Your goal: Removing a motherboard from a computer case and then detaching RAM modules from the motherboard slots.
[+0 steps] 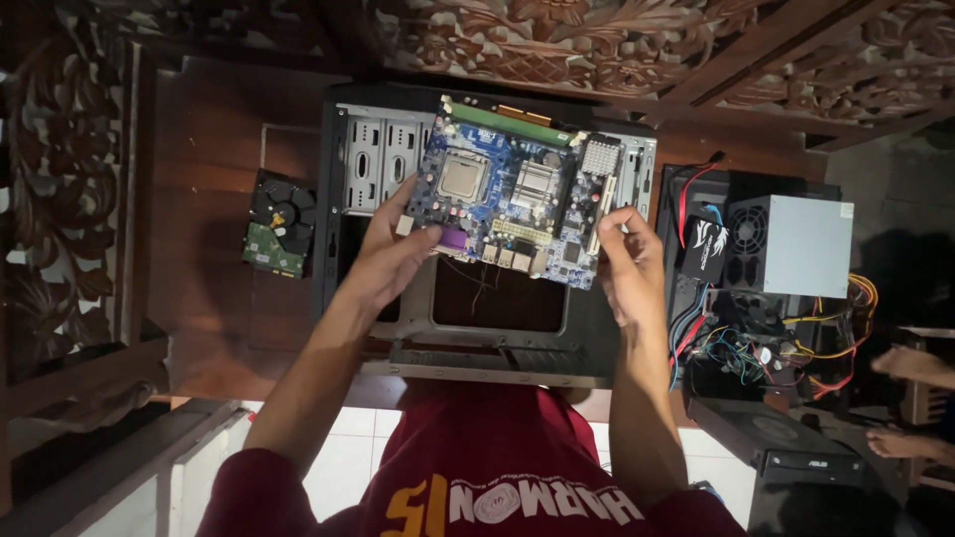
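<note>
blue motherboard [517, 199] held up over the open black PC case [333, 199] | left hand [398, 249] clamped on its near-left corner, thumb on top | right hand [627, 264] pinching the near-right edge | board sits between both grips, tilted a bit | hard drive [279, 224] lying left of the case, power supply [796, 244] off to the right

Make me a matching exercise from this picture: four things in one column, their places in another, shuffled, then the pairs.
Things:
1. blue motherboard
2. hard drive
3. grey power supply
4. open computer case

Places:
A. on the wooden table, left of the case
B. held between left hand and right hand
C. right of the case, above a tangle of coloured wires
D. lying on its side under the board

Pairs: 1-B, 2-A, 3-C, 4-D
</note>
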